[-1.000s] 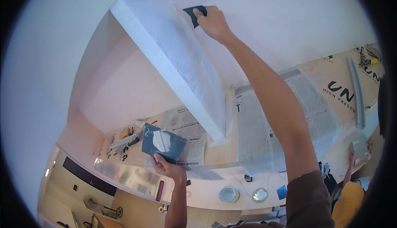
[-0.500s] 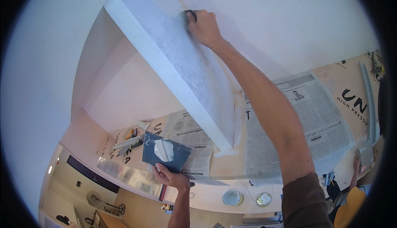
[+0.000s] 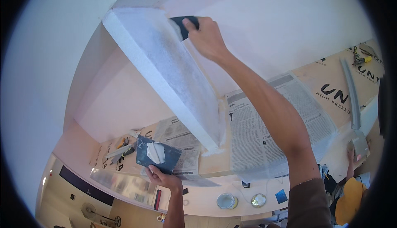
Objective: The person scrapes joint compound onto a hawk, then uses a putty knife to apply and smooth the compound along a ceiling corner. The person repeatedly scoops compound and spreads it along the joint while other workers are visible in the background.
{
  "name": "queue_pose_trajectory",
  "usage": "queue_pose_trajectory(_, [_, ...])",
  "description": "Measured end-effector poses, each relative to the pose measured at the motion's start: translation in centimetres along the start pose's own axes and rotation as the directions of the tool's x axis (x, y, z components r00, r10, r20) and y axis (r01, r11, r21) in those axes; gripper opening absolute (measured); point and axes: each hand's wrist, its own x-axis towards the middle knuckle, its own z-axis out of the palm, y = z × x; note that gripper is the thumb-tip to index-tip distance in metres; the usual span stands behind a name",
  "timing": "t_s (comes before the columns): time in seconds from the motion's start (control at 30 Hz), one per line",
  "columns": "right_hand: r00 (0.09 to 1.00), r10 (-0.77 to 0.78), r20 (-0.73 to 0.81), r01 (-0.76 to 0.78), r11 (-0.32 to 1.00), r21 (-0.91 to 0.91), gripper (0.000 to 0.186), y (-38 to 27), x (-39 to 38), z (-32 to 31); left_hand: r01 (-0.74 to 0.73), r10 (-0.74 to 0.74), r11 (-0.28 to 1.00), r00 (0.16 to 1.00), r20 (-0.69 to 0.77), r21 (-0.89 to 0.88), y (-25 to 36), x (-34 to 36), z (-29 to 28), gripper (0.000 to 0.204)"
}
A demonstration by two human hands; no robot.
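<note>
My right hand (image 3: 208, 38) is closed on a black filler spreader (image 3: 178, 22), thumb on its face. Pale filler coats the spreader's edge, which lies at the inner side of a white upright panel (image 3: 165, 60), close to the wall; whether it touches, I cannot tell. Grey smears mark the panel's surface. Lower down, my left hand (image 3: 164, 179) grips a dark blue-grey plate (image 3: 143, 157) by its near edge. A thick dab of white filler (image 3: 156, 152) sits on the plate.
Newspaper sheets (image 3: 264, 133) cover the board (image 3: 306, 69) beneath the panel. Several hand tools (image 3: 124, 147) lie at left, a grey strip (image 3: 350, 93) at right. Below stand a tub (image 3: 227, 201) and a round lid (image 3: 259, 200). Another person's hand (image 3: 350, 151) shows at lower right.
The spreader has turned, so more of its dark face shows, and my right hand sits slightly farther from the panel. The whole view has shifted; my left hand still holds the plate.
</note>
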Motion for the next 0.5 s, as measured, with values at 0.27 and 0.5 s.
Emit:
queue_pose_trajectory(0.27, [0.996,0.005,-0.092,-0.013,0.996,-0.085,0.032,8.0,4.7,4.3,0.036,-0.037,0.999,0.998,-0.042,-0.024,-0.2,-0.2,0.8,0.035])
queue_pose_trajectory(0.5, [0.999,0.026,-0.043,-0.028,0.999,-0.043,0.031,7.9,4.1,6.2,0.017,-0.016,1.0,0.998,-0.064,0.002,-0.4,-0.3,0.5,0.036])
